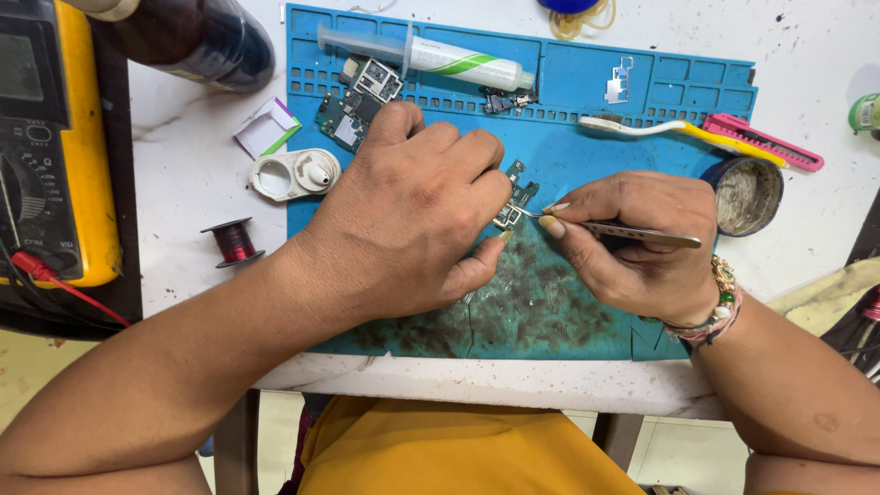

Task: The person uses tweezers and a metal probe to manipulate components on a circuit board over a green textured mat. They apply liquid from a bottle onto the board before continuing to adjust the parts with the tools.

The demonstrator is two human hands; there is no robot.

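At frame centre, on the blue mat (587, 101), the left hand (403, 220) pinches a small board (515, 196) between fingertips. The board's long axis runs from lower left to upper right. The right hand (642, 243) is closed on tweezers (623, 231), which lie nearly level, tips pointing left and touching the board's lower end. A larger board (353, 105) lies at upper left.

Both forearms are bare, with no sleeves in view. The right hand (642, 243) has a beaded bracelet of gold, green and pink beads (720, 307) around its wrist. The left hand (403, 220) wears nothing. Below the bracelet, a mustard-yellow cloth garment (458, 449) covers the lap.
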